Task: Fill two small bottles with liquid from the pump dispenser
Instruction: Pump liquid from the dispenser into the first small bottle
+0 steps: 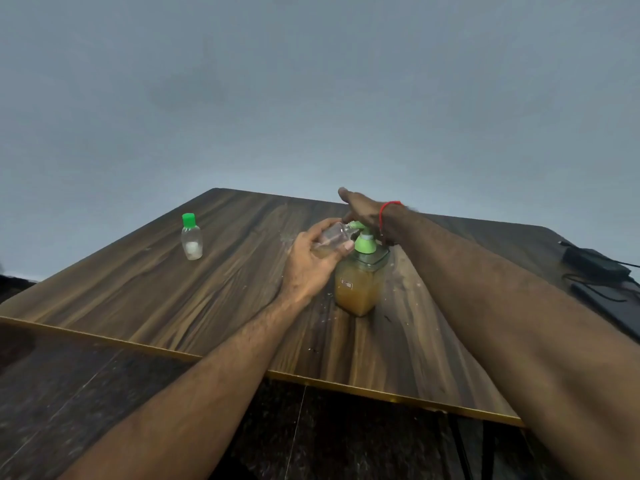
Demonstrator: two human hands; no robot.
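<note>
A square pump dispenser [360, 289] with amber liquid and a green pump top stands mid-table. My left hand [308, 261] grips a small clear bottle [334, 237], tilted with its open mouth against the green nozzle; a little amber liquid lies inside it. My right hand [363, 211] rests flat on the pump head, fingers extended, a red thread on the wrist. A second small clear bottle [191, 239] with a green cap stands upright at the table's far left, apart from both hands.
The wooden table [173, 299] has a gold front edge, and its top near the dispenser is speckled with droplets. A black adapter with cables [595, 261] and a dark flat device lie at the right edge. Dark floor lies below.
</note>
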